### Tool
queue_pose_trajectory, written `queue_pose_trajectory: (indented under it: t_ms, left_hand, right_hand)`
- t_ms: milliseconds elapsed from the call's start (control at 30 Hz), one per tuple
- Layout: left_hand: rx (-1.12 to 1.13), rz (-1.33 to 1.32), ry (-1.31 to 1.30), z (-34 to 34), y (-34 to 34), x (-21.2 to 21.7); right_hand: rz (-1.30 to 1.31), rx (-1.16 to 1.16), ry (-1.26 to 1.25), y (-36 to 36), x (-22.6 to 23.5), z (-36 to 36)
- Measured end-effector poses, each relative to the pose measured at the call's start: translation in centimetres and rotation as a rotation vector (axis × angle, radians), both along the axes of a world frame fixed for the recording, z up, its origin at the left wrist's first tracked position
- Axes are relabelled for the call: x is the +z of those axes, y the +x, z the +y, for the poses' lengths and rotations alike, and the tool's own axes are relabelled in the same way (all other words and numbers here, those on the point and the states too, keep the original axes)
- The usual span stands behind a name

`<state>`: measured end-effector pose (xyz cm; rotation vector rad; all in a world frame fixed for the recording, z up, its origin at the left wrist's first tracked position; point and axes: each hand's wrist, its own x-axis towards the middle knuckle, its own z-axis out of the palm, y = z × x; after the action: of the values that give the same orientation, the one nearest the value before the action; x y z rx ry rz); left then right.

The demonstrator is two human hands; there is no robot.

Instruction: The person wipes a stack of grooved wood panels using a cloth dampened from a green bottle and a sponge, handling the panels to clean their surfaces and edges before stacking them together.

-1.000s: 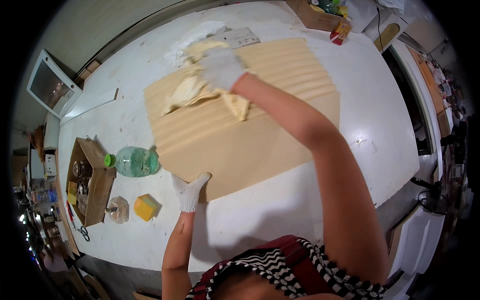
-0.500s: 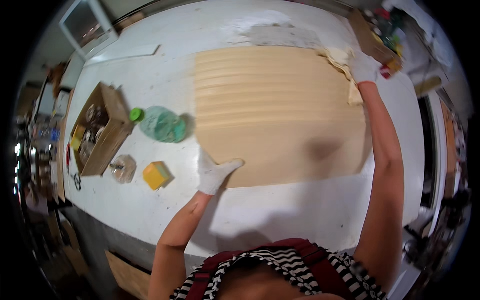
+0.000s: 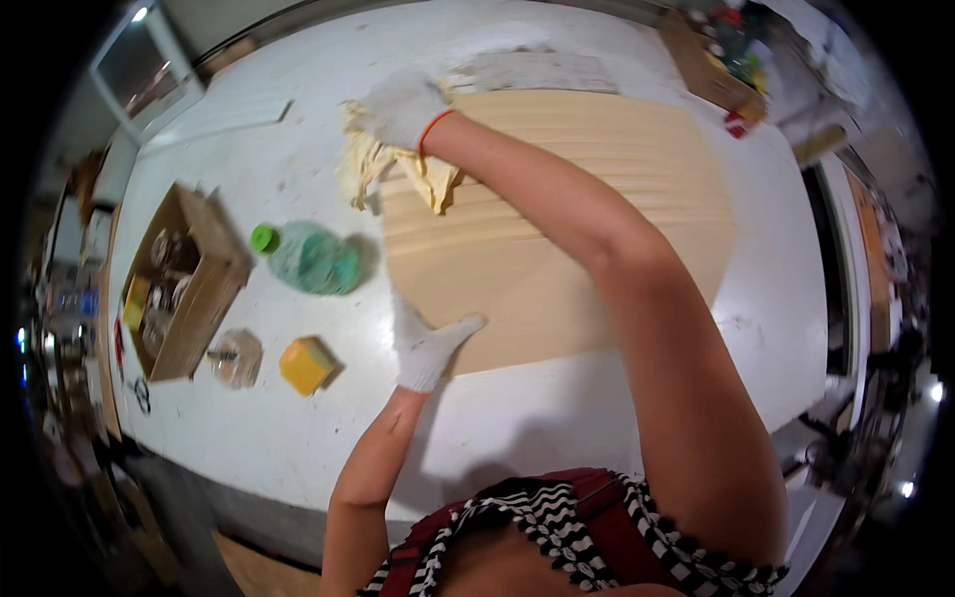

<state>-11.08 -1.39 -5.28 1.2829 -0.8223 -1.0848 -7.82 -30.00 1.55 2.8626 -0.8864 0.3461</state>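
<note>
A flat beige panel (image 3: 517, 298) with ridges across its far half lies on the white table. My left hand (image 3: 426, 343), in a white glove, rests at the panel's near left edge, thumb stretched out over the surface and fingers lying along the side. My right hand (image 3: 406, 109), also gloved, with an orange cuff, is at the panel's far left corner. It is closed on a crumpled pale yellow cloth (image 3: 433, 179), which hangs partly over the panel's left edge. The right forearm crosses above the panel and hides part of it.
Left of the panel lie a green-tinted plastic bottle (image 3: 313, 259) with a green cap, a yellow sponge (image 3: 306, 365) and a clear round container (image 3: 236, 358). Farther left are an open cardboard box (image 3: 214, 269) and scissors (image 3: 142, 395). Another filled box (image 3: 696, 65) stands far right.
My right hand has swept the cloth from the panel's far right corner across to its far left corner. The left hand stays at the near left edge.
</note>
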Motion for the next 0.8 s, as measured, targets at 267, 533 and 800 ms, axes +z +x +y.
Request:
queue_pose_trajectory:
  t_ms: [267,533,800]
  left_hand:
    - [0.153,-0.243,0.104,0.6,0.3,-1.7]
    - [0.114,-0.351,0.067,-0.1,-0.1,-1.7]
    - [0.097,-0.333,0.035,-0.7,-0.3,-0.5]
  right_hand:
    - [-0.351,-0.257,0.158,-30.2,-3.7,-11.8]
    - [0.228,-1.060,-0.048,-58.8,-2.4,-15.8]
    - [-0.011,-0.847,-0.258,-35.6,-1.7,-7.7]
